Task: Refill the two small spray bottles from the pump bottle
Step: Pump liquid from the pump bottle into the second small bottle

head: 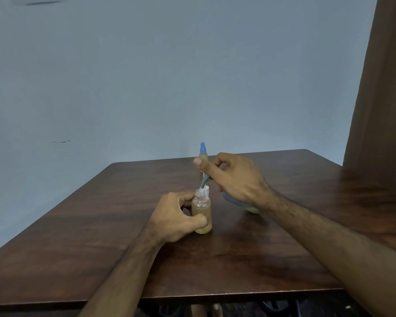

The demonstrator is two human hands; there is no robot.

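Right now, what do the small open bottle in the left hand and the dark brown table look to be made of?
Small open bottle: looks like clear plastic, glossy; the tan liquid shows through its wall, and the neck is threaded. Glass cannot be ruled out.

Dark brown table: wood or wood-look laminate; streaky grain pattern and a smooth, slightly shiny top. Which of the two, the view leaves open.

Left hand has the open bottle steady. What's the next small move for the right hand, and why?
Probably lower the thin blue-grey nozzle the right hand pinches, straight into the neck. Its tip sits just above and behind the uncapped small clear bottle of amber liquid, which the left hand grips upright on the dark wooden table.
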